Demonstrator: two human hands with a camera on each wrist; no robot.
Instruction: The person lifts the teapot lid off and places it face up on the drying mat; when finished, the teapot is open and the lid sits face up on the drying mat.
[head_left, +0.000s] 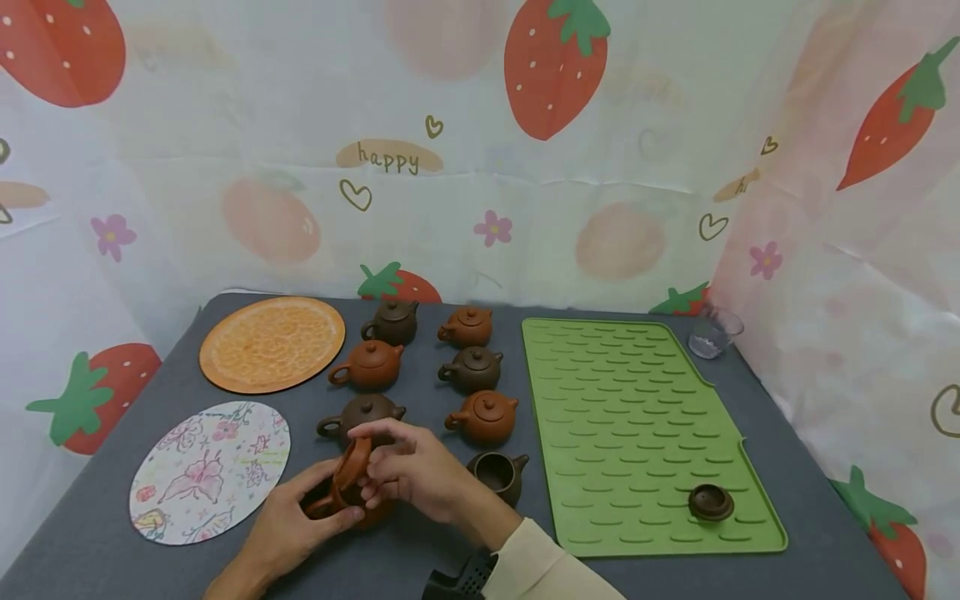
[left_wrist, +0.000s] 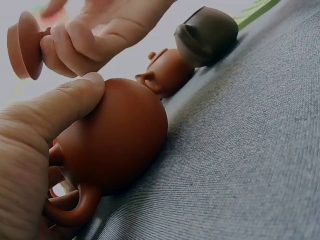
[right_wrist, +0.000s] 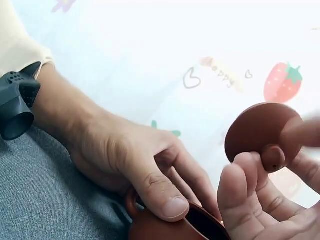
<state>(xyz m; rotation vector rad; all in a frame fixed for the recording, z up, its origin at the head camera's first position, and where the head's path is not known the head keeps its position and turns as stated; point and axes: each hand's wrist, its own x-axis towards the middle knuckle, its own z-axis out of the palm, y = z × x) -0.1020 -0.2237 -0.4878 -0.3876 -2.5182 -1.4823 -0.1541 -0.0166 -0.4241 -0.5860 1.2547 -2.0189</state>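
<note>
My left hand (head_left: pixel 281 529) grips a reddish-brown clay teapot (left_wrist: pixel 120 135) low over the grey cloth, thumb on its body near the rim and fingers by the handle. The pot's mouth is uncovered in the right wrist view. Above it, my right hand (head_left: pixel 423 479) pinches the matching lid (right_wrist: pixel 260 130) by its knob, tilted on edge and apart from the pot. Just right of my hands stands a dark teapot (head_left: pixel 497 477) with an uncovered top. A dark lid (head_left: pixel 710 502) lies knob down on the green mat (head_left: pixel 622 433).
Several lidded teapots, dark and reddish, stand in two columns beyond my hands, the nearest a dark teapot (head_left: pixel 367 408). To the left lie an orange round mat (head_left: pixel 272 344) and a white floral mat (head_left: pixel 210 475). A clear cup (head_left: pixel 714 333) sits at the back right.
</note>
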